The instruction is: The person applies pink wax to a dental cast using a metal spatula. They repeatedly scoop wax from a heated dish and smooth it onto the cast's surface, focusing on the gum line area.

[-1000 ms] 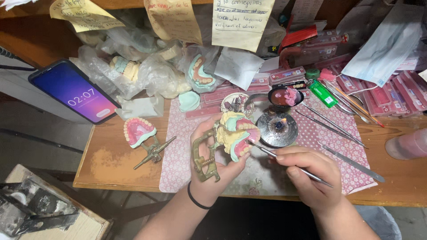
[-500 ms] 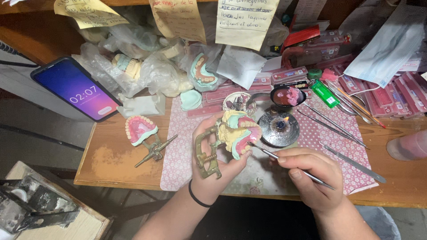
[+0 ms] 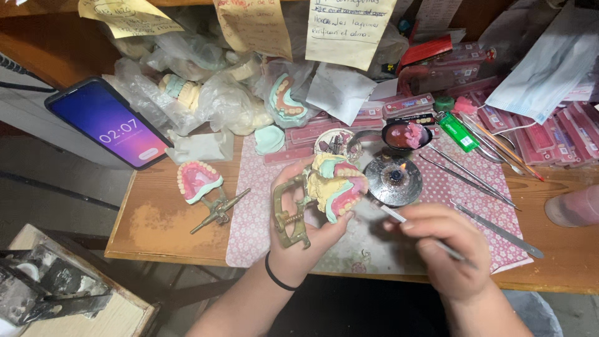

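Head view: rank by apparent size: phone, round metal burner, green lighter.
1. Phone, clearly largest.
2. Round metal burner.
3. Green lighter, smallest.
All lie on the bench at similar depth, so the order looks safe.

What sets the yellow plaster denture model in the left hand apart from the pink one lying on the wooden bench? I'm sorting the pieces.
The yellow plaster denture model is gripped in the left hand, closed in a brass hinged frame; the pink denture model lies untouched on the wooden bench, teeth up, open. The right hand aims a thin metal tool at the yellow one only. Both show pink wax gums.

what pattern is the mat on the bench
Pink with small white flowers, clearest in the head view.
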